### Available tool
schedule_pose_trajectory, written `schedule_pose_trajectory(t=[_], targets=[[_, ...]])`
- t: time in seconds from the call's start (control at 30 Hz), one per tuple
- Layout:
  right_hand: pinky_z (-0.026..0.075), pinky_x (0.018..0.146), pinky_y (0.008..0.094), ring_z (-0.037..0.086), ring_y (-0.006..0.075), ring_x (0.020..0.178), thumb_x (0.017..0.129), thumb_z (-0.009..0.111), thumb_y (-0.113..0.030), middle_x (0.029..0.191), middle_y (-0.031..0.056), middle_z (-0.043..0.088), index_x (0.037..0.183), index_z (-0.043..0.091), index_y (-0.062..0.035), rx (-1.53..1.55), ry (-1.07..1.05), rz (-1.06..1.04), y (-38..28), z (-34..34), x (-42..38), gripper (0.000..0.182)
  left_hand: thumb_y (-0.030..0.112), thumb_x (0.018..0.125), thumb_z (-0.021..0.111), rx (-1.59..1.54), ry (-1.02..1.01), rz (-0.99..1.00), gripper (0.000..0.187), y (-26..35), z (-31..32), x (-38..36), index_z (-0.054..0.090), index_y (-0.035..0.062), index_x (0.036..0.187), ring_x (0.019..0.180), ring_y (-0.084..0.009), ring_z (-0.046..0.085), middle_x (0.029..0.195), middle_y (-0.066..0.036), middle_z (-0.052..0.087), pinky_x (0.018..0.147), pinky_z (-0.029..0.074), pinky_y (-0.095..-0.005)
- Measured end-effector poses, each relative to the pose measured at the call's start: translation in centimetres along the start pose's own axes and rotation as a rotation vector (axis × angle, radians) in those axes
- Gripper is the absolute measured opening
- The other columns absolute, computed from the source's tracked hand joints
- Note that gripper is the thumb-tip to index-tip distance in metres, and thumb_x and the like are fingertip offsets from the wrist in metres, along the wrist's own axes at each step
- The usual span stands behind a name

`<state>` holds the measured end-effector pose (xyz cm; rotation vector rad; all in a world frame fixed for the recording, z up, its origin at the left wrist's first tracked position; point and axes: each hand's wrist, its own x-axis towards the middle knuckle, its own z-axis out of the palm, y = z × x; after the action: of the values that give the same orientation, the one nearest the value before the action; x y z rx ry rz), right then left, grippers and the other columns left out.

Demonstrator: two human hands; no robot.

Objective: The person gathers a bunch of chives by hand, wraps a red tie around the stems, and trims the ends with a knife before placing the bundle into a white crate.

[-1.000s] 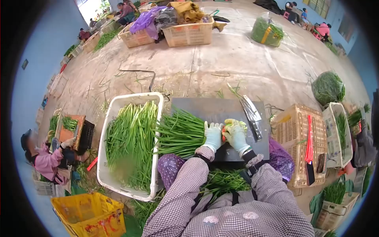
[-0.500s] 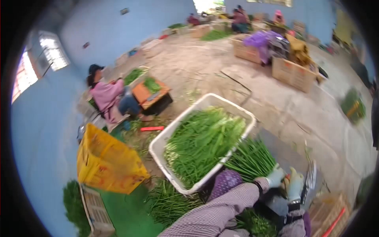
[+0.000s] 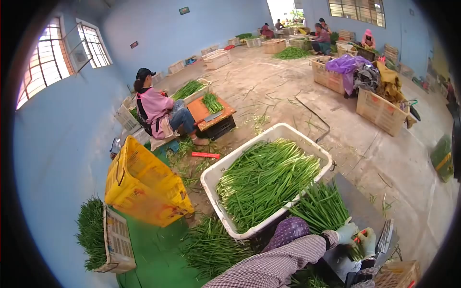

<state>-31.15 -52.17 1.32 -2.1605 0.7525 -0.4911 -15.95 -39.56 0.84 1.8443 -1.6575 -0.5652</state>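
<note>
Closed around a thick bunch of long green stalks (image 3: 321, 206) with the left grip, a hand in a pale bluish glove (image 3: 346, 232), likely to keep the stems gathered. Held just to the right of it, curled against the bunch's narrow end, with the right grip, a hand in a pale yellow-fingered glove (image 3: 369, 242). Hard to see in so small and crowded a patch: cannot tell how tightly closed on that side, or whether pinching or merely touching a thin red strip (image 3: 356, 238) between both grips. Fanned leafy tops away from the left grip, presumably to leave the stem end within reach of both. Laid beneath the grips, a flat dark grey counter (image 3: 357, 199), probably for firm support. Set just right of the right grip, a broad-bladed metal knife (image 3: 384, 235), perhaps to stay handy yet clear of fingers. Placed left of the left grip, close against the leafy tops, a white rectangular plastic crate (image 3: 288, 133), heaped with pale-ended green stalks (image 3: 266, 180), mostly aligned, likely to prevent tangling.
</note>
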Motion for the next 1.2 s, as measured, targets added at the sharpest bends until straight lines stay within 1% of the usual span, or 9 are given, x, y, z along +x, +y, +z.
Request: schedule_pose_trajectory(t=[0.23, 0.37, 0.4, 0.53, 0.63, 0.9, 0.97, 1.17, 1.2], targets=[[0.047, 0.061, 0.0377, 0.056, 0.0192, 0.061, 0.079, 0.076, -0.009, 0.066, 0.0115, 0.062, 0.074, 0.063, 0.0012, 0.041, -0.022, 0.108, 4.2, 0.3, 0.9, 0.017, 0.051, 0.074, 0.081, 0.074, -0.035, -0.059, 0.065, 0.7, 0.3, 0.9, 0.071, 0.0043, 0.118, 0.122, -0.0321, 0.061, 0.111, -0.016, 0.071, 0.126, 0.016, -0.0588], [0.047, 0.060, 0.0358, 0.056, 0.0160, 0.062, 0.078, 0.076, -0.006, 0.066, 0.0100, 0.063, 0.074, 0.062, 0.0011, 0.177, -0.033, 0.176, 7.7, 1.1, 1.4, 0.017, 0.043, 0.077, 0.080, 0.159, 0.235, -0.013, 0.050, 2.7, -0.1, 0.5, 0.066, 0.0055, 0.107, 0.111, -0.0326, 0.061, 0.107, -0.014, 0.063, 0.111, 0.039, -0.0477], [0.047, 0.061, 0.0350, 0.054, 0.0144, 0.065, 0.080, 0.075, -0.005, 0.067, 0.0083, 0.062, 0.075, 0.061, -0.0001, 0.249, -0.052, 0.208, 8.3, 1.4, 1.4, 0.015, 0.035, 0.079, 0.078, 0.158, 0.268, 0.035, 0.039, 3.0, -0.2, 0.5, 0.064, 0.0060, 0.100, 0.104, -0.0318, 0.059, 0.103, -0.013, 0.060, 0.095, 0.046, -0.0419], [0.046, 0.064, 0.0330, 0.053, 0.0133, 0.068, 0.081, 0.072, -0.003, 0.070, 0.0062, 0.061, 0.076, 0.060, -0.0017, 0.102, -0.045, 0.081, 7.0, 0.6, 1.2, 0.013, 0.025, 0.085, 0.070, 0.308, 0.238, 0.194, 0.026, 3.4, 1.4, 1.2, 0.064, 0.0047, 0.099, 0.100, -0.0303, 0.058, 0.101, -0.012, 0.059, 0.087, 0.048, -0.0389], [0.045, 0.065, 0.0312, 0.051, 0.0119, 0.070, 0.082, 0.069, -0.001, 0.070, 0.0034, 0.057, 0.076, 0.058, -0.0032, 0.262, -0.038, 0.113, 6.7, 1.1, 1.4, 0.012, 0.023, 0.087, 0.068, 0.329, 0.231, 0.252, 0.022, 2.7, 1.7, 1.8, 0.064, 0.0035, 0.098, 0.100, -0.0300, 0.057, 0.100, -0.012, 0.059, 0.085, 0.048, -0.0380], [0.041, 0.063, 0.0304, 0.044, 0.0096, 0.071, 0.082, 0.072, -0.001, 0.070, -0.0025, 0.050, 0.076, 0.055, -0.0045, 0.370, -0.009, 0.232, 7.2, 1.2, 0.8, 0.019, 0.006, 0.091, 0.058, -0.001, 0.369, 0.169, 0.013, 3.1, 2.6, 0.8, 0.059, 0.0003, 0.103, 0.096, -0.0362, 0.059, 0.097, -0.017, 0.058, 0.084, 0.050, -0.0405], [0.039, 0.061, 0.0303, 0.044, 0.0098, 0.069, 0.079, 0.076, -0.003, 0.067, -0.0015, 0.048, 0.072, 0.053, -0.0033, 0.307, 0.033, 0.213, 6.5, 1.6, 0.9, 0.024, 0.003, 0.092, 0.057, -0.214, 0.398, 0.019, 0.011, 3.6, 2.7, 0.0, 0.056, 0.0004, 0.103, 0.093, -0.0399, 0.060, 0.097, -0.019, 0.057, 0.081, 0.051, -0.0435], [0.040, 0.058, 0.0334, 0.046, 0.0117, 0.065, 0.076, 0.075, -0.001, 0.064, 0.0018, 0.048, 0.069, 0.054, 0.0004, 0.192, 0.130, 0.193, -1.4, 0.3, -0.1, 0.022, 0.000, 0.091, 0.054, -0.288, 0.473, 0.016, 0.009, 3.0, 3.2, 0.2, 0.055, 0.0009, 0.100, 0.089, -0.0404, 0.059, 0.090, -0.020, 0.056, 0.078, 0.049, -0.0437], [0.042, 0.062, 0.0359, 0.050, 0.0174, 0.066, 0.077, 0.074, -0.002, 0.067, 0.0059, 0.052, 0.071, 0.055, 0.0006, 0.162, 0.165, 0.189, 0.2, 0.8, -0.3, 0.019, -0.001, 0.088, 0.055, -0.228, 0.410, -0.005, 0.009, 2.7, 3.1, 0.5, 0.055, 0.0004, 0.097, 0.087, -0.0392, 0.058, 0.089, -0.019, 0.056, 0.077, 0.048, -0.0429]])
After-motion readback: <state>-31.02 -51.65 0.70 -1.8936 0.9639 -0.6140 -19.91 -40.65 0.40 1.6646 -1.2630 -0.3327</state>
